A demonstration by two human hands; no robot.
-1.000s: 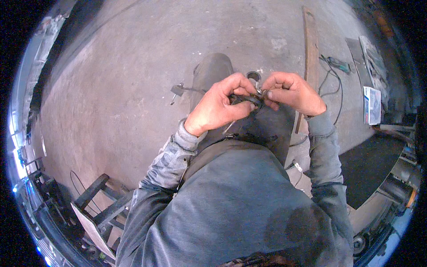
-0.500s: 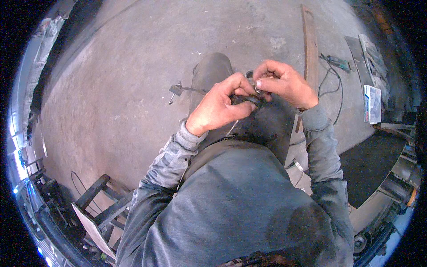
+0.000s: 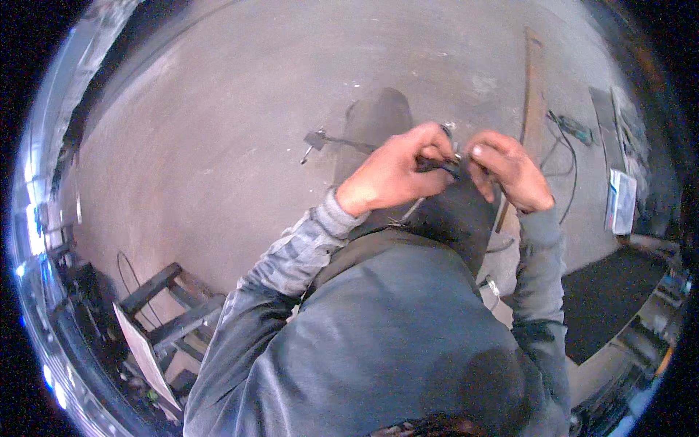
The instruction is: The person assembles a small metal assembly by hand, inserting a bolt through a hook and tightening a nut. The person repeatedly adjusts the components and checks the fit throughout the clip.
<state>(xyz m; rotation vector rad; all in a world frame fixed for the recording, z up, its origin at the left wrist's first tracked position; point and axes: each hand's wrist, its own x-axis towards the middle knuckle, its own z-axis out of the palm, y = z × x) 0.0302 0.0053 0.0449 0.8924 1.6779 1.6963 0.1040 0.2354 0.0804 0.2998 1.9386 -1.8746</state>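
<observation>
Grey hooded sweatshirt (image 3: 393,328), grey-brown concrete floor (image 3: 218,131), black mat (image 3: 604,298), rusty-brown metal strip (image 3: 529,95).

Both forearms raised, left hand (image 3: 393,175) and right hand (image 3: 510,171) close together, fingers (image 3: 477,153) pinched inward.

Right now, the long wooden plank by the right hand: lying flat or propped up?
Lying flat. The plank rests full length on the concrete floor, beyond the right hand.

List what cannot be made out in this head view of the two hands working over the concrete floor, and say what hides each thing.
- Small dark part between the left hand and right hand: fingers cover it, too small to identify.
- Metal tool on the floor: its far end passes behind the dark trouser leg.
- Flat box: bent and blurred near the rim.
</observation>
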